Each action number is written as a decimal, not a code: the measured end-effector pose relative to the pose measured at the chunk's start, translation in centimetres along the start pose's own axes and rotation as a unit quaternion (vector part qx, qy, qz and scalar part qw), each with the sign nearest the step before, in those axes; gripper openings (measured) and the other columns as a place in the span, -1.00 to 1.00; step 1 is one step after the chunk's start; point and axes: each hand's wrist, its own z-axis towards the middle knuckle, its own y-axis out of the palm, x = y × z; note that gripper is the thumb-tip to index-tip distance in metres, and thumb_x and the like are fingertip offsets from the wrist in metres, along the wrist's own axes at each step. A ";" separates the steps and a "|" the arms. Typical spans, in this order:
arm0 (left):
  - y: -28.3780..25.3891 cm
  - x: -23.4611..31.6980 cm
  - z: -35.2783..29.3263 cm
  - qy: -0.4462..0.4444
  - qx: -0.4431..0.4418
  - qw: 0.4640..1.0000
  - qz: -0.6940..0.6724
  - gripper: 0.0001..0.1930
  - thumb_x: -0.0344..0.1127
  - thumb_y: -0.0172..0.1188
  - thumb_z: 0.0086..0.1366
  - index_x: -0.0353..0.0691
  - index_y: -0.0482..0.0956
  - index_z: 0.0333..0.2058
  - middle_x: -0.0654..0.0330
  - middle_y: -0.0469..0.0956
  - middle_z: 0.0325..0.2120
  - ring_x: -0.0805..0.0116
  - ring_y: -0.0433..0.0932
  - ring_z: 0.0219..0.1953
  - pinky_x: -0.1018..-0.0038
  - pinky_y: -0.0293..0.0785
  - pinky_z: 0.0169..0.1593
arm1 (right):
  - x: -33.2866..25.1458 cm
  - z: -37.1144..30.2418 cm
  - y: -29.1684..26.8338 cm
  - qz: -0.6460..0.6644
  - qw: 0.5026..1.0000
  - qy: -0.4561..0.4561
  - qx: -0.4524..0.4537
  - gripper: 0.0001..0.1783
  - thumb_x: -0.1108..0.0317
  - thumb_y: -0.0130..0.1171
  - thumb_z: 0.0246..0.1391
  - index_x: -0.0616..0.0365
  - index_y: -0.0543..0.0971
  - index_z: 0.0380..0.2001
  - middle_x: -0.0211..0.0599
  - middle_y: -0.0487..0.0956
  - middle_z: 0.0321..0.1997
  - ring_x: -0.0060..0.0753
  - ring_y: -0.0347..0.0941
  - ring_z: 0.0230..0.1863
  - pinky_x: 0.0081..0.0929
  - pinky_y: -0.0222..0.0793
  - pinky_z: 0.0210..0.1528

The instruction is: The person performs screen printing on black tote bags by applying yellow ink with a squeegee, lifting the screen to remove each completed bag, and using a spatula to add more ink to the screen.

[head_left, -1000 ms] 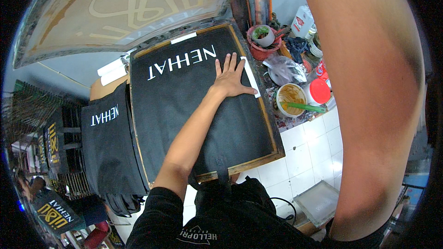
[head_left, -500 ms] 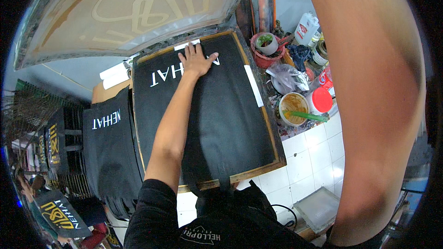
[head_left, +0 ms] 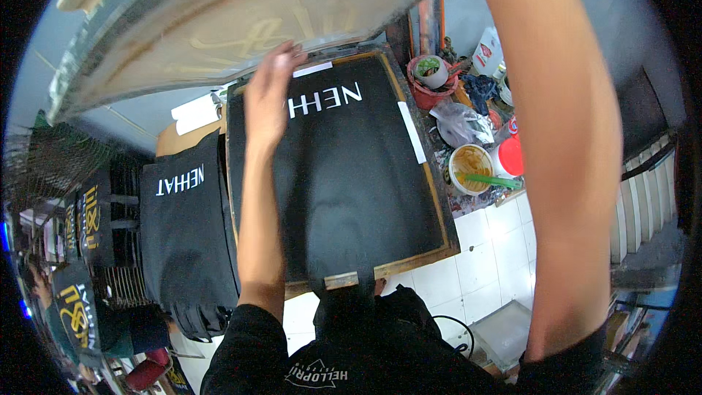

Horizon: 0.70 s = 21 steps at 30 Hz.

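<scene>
My left hand (head_left: 268, 99), blurred, hovers over the far left part of a black cloth tote bag (head_left: 351, 175), its fingers stretched out and holding nothing. The bag lies flat on a wood-edged board (head_left: 439, 219), with white lettering at its far end, part of it behind my hand. Its handles hang over the near edge. Above the far side tilts a large printing screen (head_left: 219, 18) with pale script in its mesh. My right forearm (head_left: 563, 139) reaches up past the top edge, so that hand is out of view.
Left of the board hang stacked black bags (head_left: 186, 234) beside white rolls (head_left: 197, 113). To the right stand an ink tub (head_left: 468, 159) with a green-handled tool, a red-lidded jar (head_left: 510, 156) and a potted plant (head_left: 430, 69). A person at lower left is near a printed bag (head_left: 73, 311).
My left hand has lifted off the bag and moved left, uncovering more lettering. The screen has tilted lower over the board, and my right forearm has shifted left in view.
</scene>
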 end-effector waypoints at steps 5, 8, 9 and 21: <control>-7.8 10.1 -14.2 0.069 0.063 0.960 -0.263 -0.41 0.06 -0.16 0.51 -0.48 0.52 -0.03 -0.25 0.63 -0.19 0.02 0.66 -0.16 0.13 0.49 0.09 | -2.6 -13.2 3.3 0.024 0.989 -0.075 0.127 -0.54 -0.14 0.35 -0.07 0.05 0.67 -0.36 -0.13 0.62 -0.50 0.07 0.57 -0.41 -0.12 0.44 -0.37; -9.9 9.2 -24.5 -0.099 0.022 0.978 -0.185 -0.52 -0.06 -0.02 0.48 -0.50 0.55 -0.14 -0.21 0.67 -0.32 0.10 0.69 -0.38 0.23 0.60 -0.08 | -6.0 -22.2 4.4 0.082 0.995 -0.028 0.050 -0.63 0.05 0.39 -0.09 0.14 0.59 -0.41 -0.14 0.61 -0.44 -0.04 0.59 -0.37 -0.10 0.47 -0.30; -9.5 8.3 -27.6 -0.198 0.019 0.950 -0.242 -0.56 -0.11 0.01 0.47 -0.51 0.55 -0.14 -0.22 0.67 -0.30 0.08 0.70 -0.37 0.26 0.63 -0.10 | -6.5 -24.7 5.1 0.090 0.996 -0.003 0.024 -0.61 0.08 0.41 -0.13 0.16 0.56 -0.40 -0.16 0.60 -0.41 -0.06 0.58 -0.32 -0.11 0.46 -0.29; -4.4 2.5 -38.2 -0.477 0.222 0.641 -0.559 -0.55 -0.19 -0.07 0.51 -0.63 0.36 -0.01 -0.38 0.47 0.04 -0.11 0.47 0.19 0.09 0.46 0.26 | -7.8 -40.1 14.7 0.131 0.979 -0.091 -0.126 -0.57 0.34 0.35 -0.20 0.19 0.52 -0.19 -0.12 0.62 -0.20 -0.04 0.57 -0.15 -0.19 0.47 -0.07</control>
